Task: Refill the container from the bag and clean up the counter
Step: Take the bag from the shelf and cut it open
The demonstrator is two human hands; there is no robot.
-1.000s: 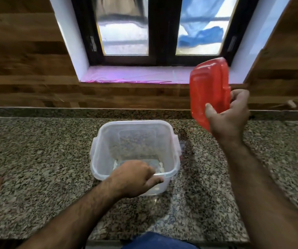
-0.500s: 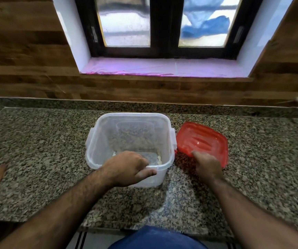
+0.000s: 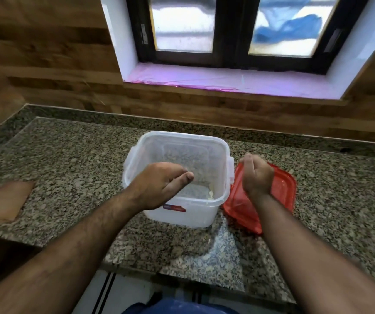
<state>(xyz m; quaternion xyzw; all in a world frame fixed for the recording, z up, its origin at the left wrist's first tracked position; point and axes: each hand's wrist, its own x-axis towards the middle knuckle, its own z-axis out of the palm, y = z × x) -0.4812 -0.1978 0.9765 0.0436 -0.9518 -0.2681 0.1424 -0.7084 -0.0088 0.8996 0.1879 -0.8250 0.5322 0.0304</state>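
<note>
A clear square plastic container stands open on the granite counter, with a few pale crumbs at its bottom. Its red lid lies flat on the counter against the container's right side. My left hand hovers over the container's near rim, fingers loosely apart, holding nothing. My right hand is raised just above the lid, fingers relaxed, holding nothing. No bag is in view.
A brown flat paper or cardboard piece lies at the counter's left edge. Behind the counter runs a wooden wall, with a window sill above. The counter's front edge is close to my body.
My right hand brought the red lid down from the air, laid it beside the container and let go. My left hand released the container's rim and lifted slightly.
</note>
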